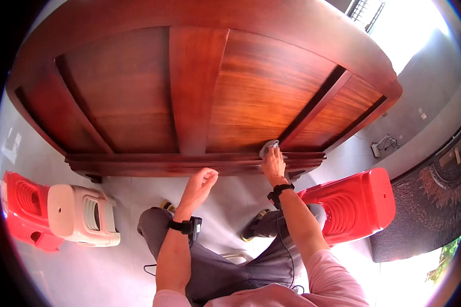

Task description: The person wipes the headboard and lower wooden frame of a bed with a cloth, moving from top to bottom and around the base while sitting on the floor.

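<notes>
A large reddish-brown wooden piece of furniture with framed panels [264,87] stands in front of me. My right hand [274,165] presses a bunched grey cloth [268,147] against the bottom of the right-hand middle panel, by the lower moulding [189,165]. The fingertips are partly hidden by the cloth's folds. My left hand [201,183] hovers in front of the lower moulding, its fingers curled into a loose fist with nothing visible in them. Each wrist wears a black strap, and the left one carries a small box [194,228].
Red plastic stools [28,210] and a cream stool [79,215] stand at the left. Another red stool [361,204] is close to my right forearm. A power strip with cables [376,149] lies on the floor, near a dark textured panel [425,204] at the right.
</notes>
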Action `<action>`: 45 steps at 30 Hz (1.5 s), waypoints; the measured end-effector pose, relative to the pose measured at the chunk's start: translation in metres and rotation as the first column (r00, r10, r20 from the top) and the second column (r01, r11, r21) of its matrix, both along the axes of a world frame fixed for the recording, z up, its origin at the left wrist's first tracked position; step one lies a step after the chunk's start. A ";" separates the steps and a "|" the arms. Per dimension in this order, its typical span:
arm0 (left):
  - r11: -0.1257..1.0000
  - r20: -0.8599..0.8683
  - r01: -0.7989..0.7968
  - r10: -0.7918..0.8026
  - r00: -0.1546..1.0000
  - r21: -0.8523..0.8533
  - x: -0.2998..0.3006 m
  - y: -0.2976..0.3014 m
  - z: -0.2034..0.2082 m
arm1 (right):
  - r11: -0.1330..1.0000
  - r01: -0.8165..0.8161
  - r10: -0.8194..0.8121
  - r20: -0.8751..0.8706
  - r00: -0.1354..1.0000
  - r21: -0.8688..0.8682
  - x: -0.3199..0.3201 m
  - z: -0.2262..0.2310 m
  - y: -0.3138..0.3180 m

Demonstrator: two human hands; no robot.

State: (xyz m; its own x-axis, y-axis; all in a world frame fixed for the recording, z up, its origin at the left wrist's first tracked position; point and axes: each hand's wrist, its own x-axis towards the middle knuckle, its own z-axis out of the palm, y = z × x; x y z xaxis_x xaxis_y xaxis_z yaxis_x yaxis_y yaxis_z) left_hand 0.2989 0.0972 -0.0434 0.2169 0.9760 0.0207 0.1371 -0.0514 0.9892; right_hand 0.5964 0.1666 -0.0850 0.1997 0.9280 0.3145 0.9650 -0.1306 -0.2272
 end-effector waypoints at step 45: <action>0.998 -0.049 -0.036 0.039 0.998 0.043 -0.006 -0.005 0.003 | 0.972 -0.002 0.063 -0.250 0.966 0.237 0.009 0.083 0.004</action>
State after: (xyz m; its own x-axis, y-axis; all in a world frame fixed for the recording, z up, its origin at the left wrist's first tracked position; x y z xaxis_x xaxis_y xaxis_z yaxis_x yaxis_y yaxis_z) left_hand 0.2930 0.0924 -0.0407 0.1819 0.9820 0.0516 0.1891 -0.0865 0.9781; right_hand 0.6052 0.1710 -0.0017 0.2722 0.8425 0.4649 0.8739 -0.0142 -0.4859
